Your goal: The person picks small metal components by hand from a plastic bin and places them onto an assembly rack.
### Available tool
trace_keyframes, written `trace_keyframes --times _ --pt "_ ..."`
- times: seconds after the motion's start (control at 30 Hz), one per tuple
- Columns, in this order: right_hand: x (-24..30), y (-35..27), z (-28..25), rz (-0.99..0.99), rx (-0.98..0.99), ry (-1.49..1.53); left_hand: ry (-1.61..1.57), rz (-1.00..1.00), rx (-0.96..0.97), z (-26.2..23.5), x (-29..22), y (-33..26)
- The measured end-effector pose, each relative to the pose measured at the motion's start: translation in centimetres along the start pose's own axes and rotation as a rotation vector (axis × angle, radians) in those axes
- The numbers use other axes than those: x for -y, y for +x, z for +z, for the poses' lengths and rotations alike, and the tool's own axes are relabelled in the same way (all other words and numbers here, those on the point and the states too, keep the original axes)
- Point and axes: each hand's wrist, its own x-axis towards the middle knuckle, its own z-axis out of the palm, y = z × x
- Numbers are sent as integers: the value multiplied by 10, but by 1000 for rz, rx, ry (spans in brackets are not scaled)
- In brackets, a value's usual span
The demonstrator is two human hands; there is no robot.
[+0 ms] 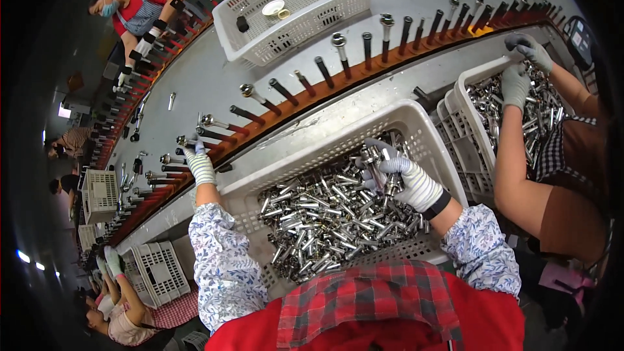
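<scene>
My left hand (198, 161), in a striped work glove, is closed at the fingertips around a chrome round-headed metal part (182, 140) at the top of a post in the orange-brown rail. My right hand (416, 181), gloved with a dark wristband, grips several chrome metal parts (373, 158) above a pale plastic crate (424, 131). A heap of similar shiny pieces (338, 211) with short shanks lies in that crate. Dark posts (320, 71) stand in a row along the rail (356, 77), some topped by round chrome heads (338, 40).
A white perforated basket (305, 16) holding a few small items rests beyond the rail. On my right, a co-worker's gloved hands (517, 84) reach into another filled crate (469, 77). More people work at the left, near stacked crates (159, 273). Loose metal pieces (138, 117) lie on the grey table.
</scene>
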Motion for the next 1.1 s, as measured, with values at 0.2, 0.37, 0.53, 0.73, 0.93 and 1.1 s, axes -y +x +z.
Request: trace_keyframes --times 0.2,0.37,0.53,0.73,0.93,1.1 --pt "-5 -5 17 -59 -60 1 58 403 146 34 -109 -139" --pt "-49 4 31 -272 -151 -252 35 400 815 89 -163 -268" --pt "-60 -4 63 -290 -78 -493 -552 -363 930 77 -149 -289" --pt "-53 0 76 -74 -193 -1513 -481 -431 1076 67 -134 -269" --pt "-82 19 63 -475 -71 -1104 -392 -148 671 43 -170 -223" --pt "-79 17 57 -246 -173 -854 -309 194 -34 -13 -105 -46"
